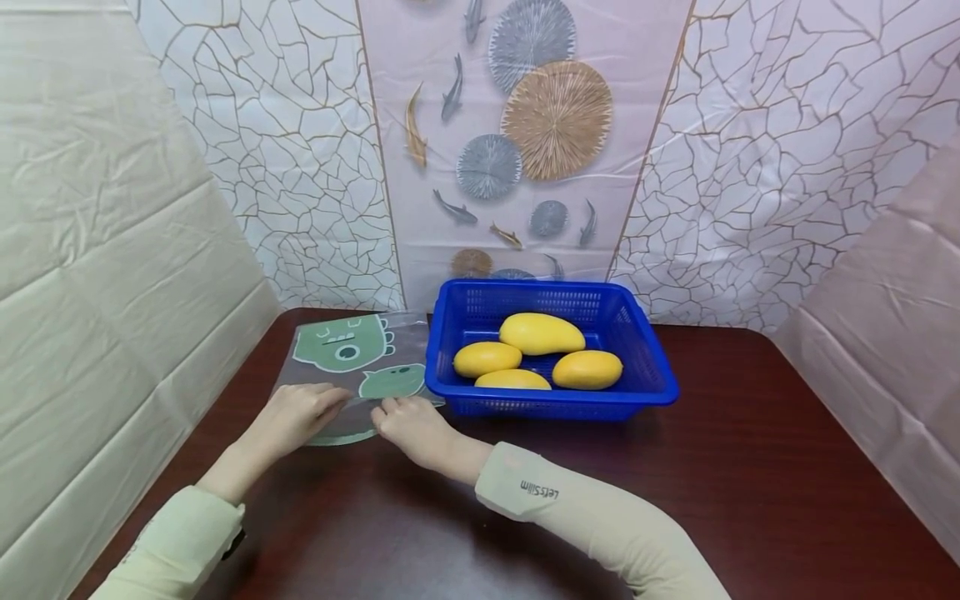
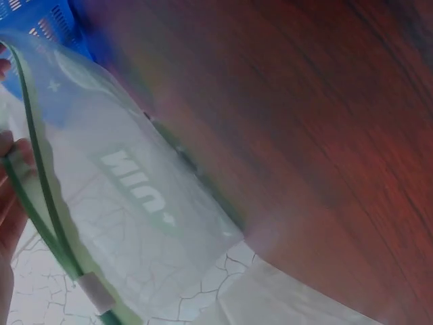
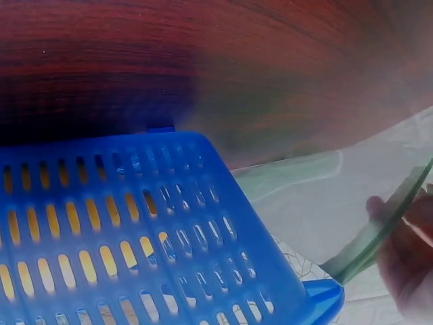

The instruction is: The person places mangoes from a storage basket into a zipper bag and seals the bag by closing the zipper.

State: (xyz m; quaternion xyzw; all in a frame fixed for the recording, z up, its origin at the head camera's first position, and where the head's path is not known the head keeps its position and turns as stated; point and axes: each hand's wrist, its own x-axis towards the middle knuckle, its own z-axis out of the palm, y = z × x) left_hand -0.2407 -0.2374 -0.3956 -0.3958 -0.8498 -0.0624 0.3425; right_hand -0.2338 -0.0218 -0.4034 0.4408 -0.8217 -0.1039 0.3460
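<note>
A clear zip bag (image 1: 345, 343) with green cartoon dinosaur prints stands or lies at the back left of the table. My left hand (image 1: 303, 412) pinches its near edge on the left side, and my right hand (image 1: 416, 429) grips the same edge further right. In the left wrist view, fingers (image 2: 24, 152) hold one side of the green zip strip (image 2: 37, 135), whose two sides are parted above a pale slider (image 2: 96, 291). Curled fingers of the right hand (image 3: 406, 250) are at the green strip (image 3: 385, 233) in the right wrist view.
Right of the bag stands a blue perforated basket (image 1: 555, 393), close beside the right hand. Several yellow mangoes (image 1: 542, 333) lie in it. The dark red wooden table (image 1: 750, 467) meets patterned cloth (image 1: 315, 167) at the back and pale cloth (image 1: 112, 250) at the left.
</note>
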